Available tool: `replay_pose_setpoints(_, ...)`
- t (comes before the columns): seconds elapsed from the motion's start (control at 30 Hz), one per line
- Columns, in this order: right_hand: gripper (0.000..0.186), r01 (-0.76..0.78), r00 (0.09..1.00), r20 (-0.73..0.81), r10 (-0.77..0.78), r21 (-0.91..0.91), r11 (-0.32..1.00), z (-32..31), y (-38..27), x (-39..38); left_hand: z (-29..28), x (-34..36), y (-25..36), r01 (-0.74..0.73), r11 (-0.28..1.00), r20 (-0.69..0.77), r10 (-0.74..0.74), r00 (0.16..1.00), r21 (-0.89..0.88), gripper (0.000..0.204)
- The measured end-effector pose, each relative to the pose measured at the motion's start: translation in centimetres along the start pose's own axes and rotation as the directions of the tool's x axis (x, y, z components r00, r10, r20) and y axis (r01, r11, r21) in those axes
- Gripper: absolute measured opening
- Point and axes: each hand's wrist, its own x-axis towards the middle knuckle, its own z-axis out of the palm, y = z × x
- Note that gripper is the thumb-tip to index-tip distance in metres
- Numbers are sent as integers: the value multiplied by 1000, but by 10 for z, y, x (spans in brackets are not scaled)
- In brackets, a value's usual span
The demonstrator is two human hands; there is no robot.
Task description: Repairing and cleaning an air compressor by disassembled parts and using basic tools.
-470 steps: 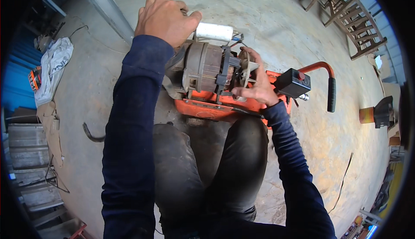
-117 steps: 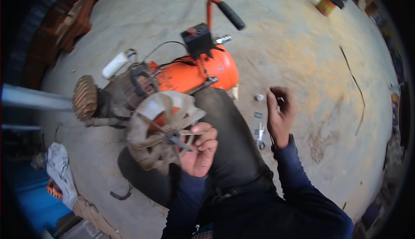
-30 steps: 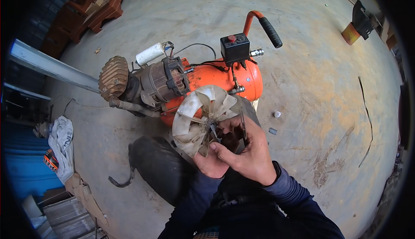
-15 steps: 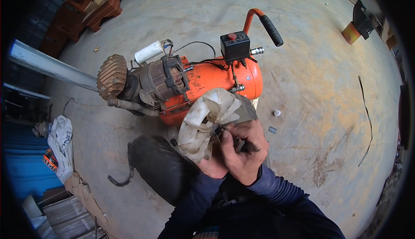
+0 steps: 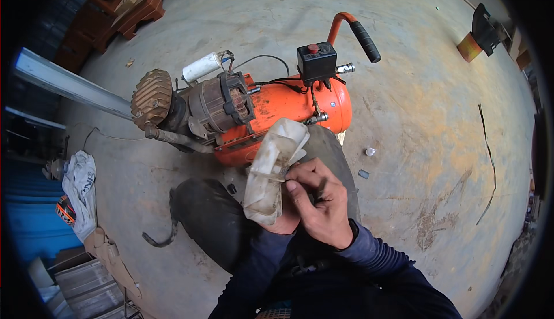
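A dirty white plastic cooling fan (image 5: 271, 172) is held over my lap, turned nearly edge-on. Its blades hide most of my left hand (image 5: 281, 222), which grips it from below and behind. The thumb and fingers of my right hand (image 5: 324, 206) are pinched together at the fan's hub side; whatever lies between them is too small or covered to make out. Just beyond the fan lies an air compressor with an orange tank (image 5: 339, 104). On top sit its motor (image 5: 210, 111), with copper windings exposed at the near end, and a finned pump head (image 5: 151, 97).
A black switch box (image 5: 317, 64) and a curved handle (image 5: 365, 41) rise from the tank. On the floor at right are a small white piece (image 5: 370, 152), a grey piece (image 5: 363, 173) and a black strip (image 5: 489, 157). A metal beam (image 5: 72, 85) stands left.
The fan has turned from showing its open blade face to nearly edge-on. My right hand has shifted slightly left and stays pinched near the hub.
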Motion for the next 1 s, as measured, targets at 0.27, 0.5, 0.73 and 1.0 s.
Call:
replay_pose_setpoints(0.27,27,-218,927,314,204,9,976,-27,-28,7,-1,-15,3,254,862,-177,-360,916,-438,68)
replay_pose_setpoints(0.5,40,-141,842,519,147,-52,989,-77,-27,8,-2,6,14,465,665,166,-463,871,-585,63)
replay_pose_setpoints(0.73,37,-302,621,629,469,-361,883,-75,-68,23,-4,9,15,492,648,221,-456,862,-581,56)
replay_pose_setpoints(1.0,36,-407,655,621,431,-190,893,-77,-64,13,-24,5,8,489,723,341,-359,869,-488,62)
